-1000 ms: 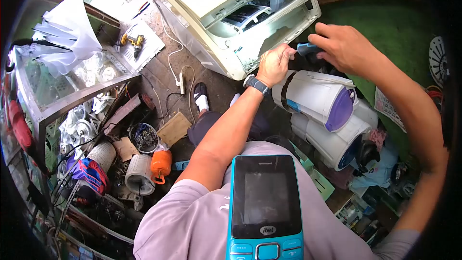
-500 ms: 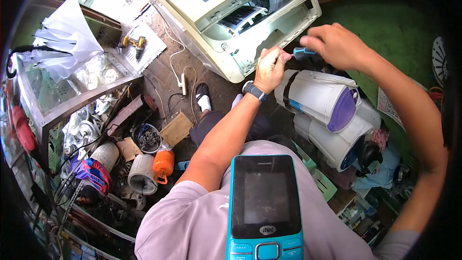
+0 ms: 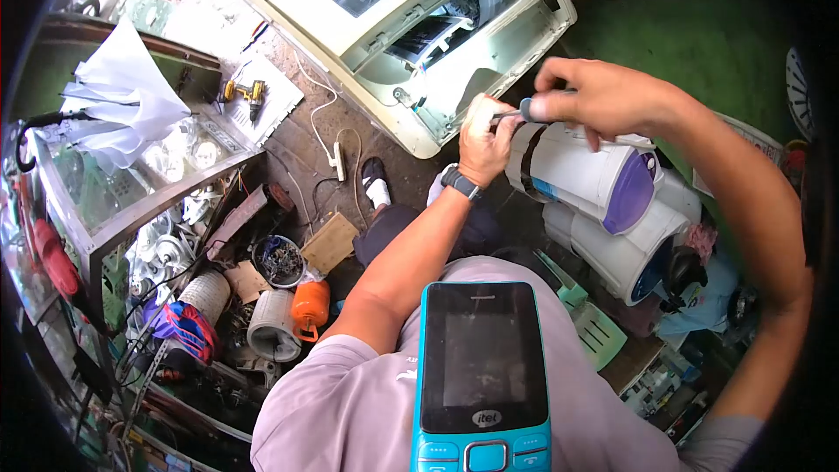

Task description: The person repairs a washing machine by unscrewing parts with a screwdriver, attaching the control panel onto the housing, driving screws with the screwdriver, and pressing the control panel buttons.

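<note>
A screwdriver (image 3: 526, 109) with a blue-grey handle lies between my two hands, beside the edge of a cream washing machine (image 3: 419, 135) with its top panel opened up. My right hand (image 3: 607, 100) grips the handle, its fingers slightly blurred. Closed near the shaft, my left hand (image 3: 485, 150) has thumb and fingers pinched around it, close to the machine's corner. The screwdriver's tip is hidden by the left hand. Inside the machine's opening, a light-coloured recess and a dark part show.
White cylindrical appliances, one with a purple end (image 3: 629, 192), lie right of my hands. A white power strip (image 3: 338, 160) with cords crosses the floor near my feet. A yellow drill (image 3: 253, 96) lies at left by an umbrella (image 3: 127, 92). A blue phone (image 3: 485, 376) hangs at my chest.
My right hand has moved slightly down and the screwdriver handle has come closer to the left hand. The left hand has shifted a little down and left. The camera view has shifted slightly.
</note>
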Motion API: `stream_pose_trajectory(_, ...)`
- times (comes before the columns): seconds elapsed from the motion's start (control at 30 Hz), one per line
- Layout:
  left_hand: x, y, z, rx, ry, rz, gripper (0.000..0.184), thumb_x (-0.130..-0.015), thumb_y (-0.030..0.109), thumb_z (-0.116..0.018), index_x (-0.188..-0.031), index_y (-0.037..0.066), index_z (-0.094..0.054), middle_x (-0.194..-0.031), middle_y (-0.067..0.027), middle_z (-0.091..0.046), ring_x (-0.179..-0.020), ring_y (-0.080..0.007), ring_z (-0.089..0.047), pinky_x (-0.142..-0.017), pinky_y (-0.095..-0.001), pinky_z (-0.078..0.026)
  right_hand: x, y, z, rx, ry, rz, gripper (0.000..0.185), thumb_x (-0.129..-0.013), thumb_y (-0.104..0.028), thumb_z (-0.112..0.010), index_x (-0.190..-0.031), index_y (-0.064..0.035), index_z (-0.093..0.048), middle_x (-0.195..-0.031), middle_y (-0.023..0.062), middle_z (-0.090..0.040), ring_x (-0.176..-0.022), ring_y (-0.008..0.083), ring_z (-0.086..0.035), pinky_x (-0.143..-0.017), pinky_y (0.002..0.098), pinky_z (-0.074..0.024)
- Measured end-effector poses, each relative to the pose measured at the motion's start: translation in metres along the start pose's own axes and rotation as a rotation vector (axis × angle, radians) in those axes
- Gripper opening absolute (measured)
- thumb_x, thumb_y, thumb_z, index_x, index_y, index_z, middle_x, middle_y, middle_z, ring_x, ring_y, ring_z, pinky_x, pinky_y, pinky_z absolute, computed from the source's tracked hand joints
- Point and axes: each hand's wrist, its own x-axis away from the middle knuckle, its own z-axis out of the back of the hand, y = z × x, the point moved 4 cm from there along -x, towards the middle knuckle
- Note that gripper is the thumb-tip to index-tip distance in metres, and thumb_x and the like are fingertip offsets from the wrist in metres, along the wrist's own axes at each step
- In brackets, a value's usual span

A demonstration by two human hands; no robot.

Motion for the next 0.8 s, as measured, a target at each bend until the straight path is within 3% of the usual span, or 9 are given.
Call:
stream_pose_trajectory(0.1, -0.005, -0.005, 0.009, -0.008, -0.111, 0.027, 0.006, -0.095, 0.009, -0.070, -0.095, 0.003, -0.070, -0.085, -0.0127, -0.069, -0.077, -0.0310, -0.066, -0.072, -0.0388, -0.051, 0.011, -0.005, 0.000, 0.519, 0.517, 0.853, 0.036, -0.101, -0.037, -0.064, -0.111, -0.0023, -0.062, -0.085, 0.0140, -0.063, -0.067, 0.0322, -0.067, -0.067, 0.0407, -0.0558)
stream_pose_trajectory(0.17, -0.008, -0.006, 0.014, -0.019, -0.161, 0.057, 0.008, -0.097, 0.010, -0.068, -0.099, 0.003, -0.071, -0.086, -0.0130, -0.070, -0.079, -0.0315, -0.067, -0.075, -0.0398, -0.051, 0.006, -0.007, -0.009, 0.962, 0.453, 0.986, 0.033, -0.101, -0.035, -0.063, -0.107, -0.0022, -0.063, -0.087, 0.0151, -0.066, -0.082, 0.0414, -0.069, -0.080, 0.0459, -0.0559)
stream_pose_trajectory(0.2, -0.009, -0.007, 0.014, -0.021, -0.211, 0.070, 0.011, -0.099, 0.012, -0.066, -0.102, 0.003, -0.072, -0.088, -0.0134, -0.071, -0.080, -0.0320, -0.068, -0.078, -0.0408, -0.051, 0.006, -0.013, -0.013, 0.960, 0.448, 0.995, 0.033, -0.101, -0.035, -0.063, -0.107, -0.0022, -0.063, -0.087, 0.0151, -0.066, -0.082, 0.0414, -0.069, -0.080, 0.0459, -0.0559)
stream_pose_trajectory(0.3, 0.000, 0.012, -0.008, -0.118, -0.020, -0.078, 0.018, -0.100, 0.013, -0.065, -0.114, 0.003, -0.071, -0.091, -0.0126, -0.071, -0.087, -0.0352, -0.066, -0.089, -0.0441, -0.050, -0.016, -0.003, 0.005, 0.287, 0.354, 0.158, 0.038, -0.103, -0.036, -0.059, -0.107, 0.0012, -0.062, -0.088, 0.0194, -0.070, -0.086, 0.0439, -0.068, -0.083, 0.0490, -0.0546)
stream_pose_trajectory(0.47, 0.009, 0.000, -0.007, 0.005, 0.049, 0.073, 0.007, -0.098, 0.014, -0.067, -0.099, 0.007, -0.067, -0.093, -0.0109, -0.068, -0.091, -0.0332, -0.063, -0.081, -0.0427, -0.049, 0.005, -0.003, -0.001, 0.451, 0.386, 0.558, 0.031, -0.099, -0.029, -0.066, -0.109, -0.0003, -0.060, -0.106, 0.0182, -0.068, -0.092, 0.0367, -0.069, -0.075, 0.0398, -0.0554)
stream_pose_trajectory(0.53, 0.006, -0.002, 0.005, -0.080, 0.048, 0.049, 0.008, -0.099, 0.015, -0.065, -0.099, 0.007, -0.067, -0.091, -0.0109, -0.068, -0.085, -0.0323, -0.064, -0.076, -0.0424, -0.048, 0.014, -0.013, -0.014, 1.113, 0.450, 1.044, 0.030, -0.097, -0.028, -0.069, -0.107, -0.0007, -0.060, -0.115, 0.0176, -0.065, -0.097, 0.0324, -0.068, -0.073, 0.0375, -0.0550)
stream_pose_trajectory(0.6, -0.003, -0.005, 0.006, -0.055, -0.139, 0.004, 0.009, -0.100, 0.015, -0.063, -0.099, 0.007, -0.067, -0.090, -0.0106, -0.068, -0.083, -0.0324, -0.062, -0.076, -0.0427, -0.047, 0.005, -0.016, -0.014, 1.079, 0.428, 0.971, 0.033, -0.097, -0.030, -0.069, -0.106, 0.0009, -0.059, -0.104, 0.0170, -0.068, -0.088, 0.0324, -0.069, -0.071, 0.0404, -0.0548)
stream_pose_trajectory(0.7, -0.011, 0.009, -0.006, -0.028, 0.008, -0.033, 0.012, -0.101, 0.017, -0.062, -0.099, 0.006, -0.066, -0.089, -0.0122, -0.064, -0.084, -0.0337, -0.060, -0.077, -0.0432, -0.047, -0.003, -0.029, 0.002, 0.150, 0.327, 0.012, 0.034, -0.095, -0.029, -0.073, -0.106, 0.0004, -0.059, -0.077, 0.0180, -0.069, -0.071, 0.0384, -0.070, -0.072, 0.0471, -0.0550)
stream_pose_trajectory(0.8, -0.005, 0.008, 0.000, 0.043, 0.124, 0.026, 0.017, -0.102, 0.020, -0.062, -0.095, 0.004, -0.062, -0.087, -0.0134, -0.060, -0.083, -0.0353, -0.058, -0.078, -0.0440, -0.046, 0.008, -0.029, -0.001, 0.331, 0.292, 0.280, 0.033, -0.092, -0.026, -0.076, -0.107, -0.0014, -0.060, -0.085, 0.0180, -0.067, -0.078, 0.0366, -0.070, -0.074, 0.0467, -0.0557)
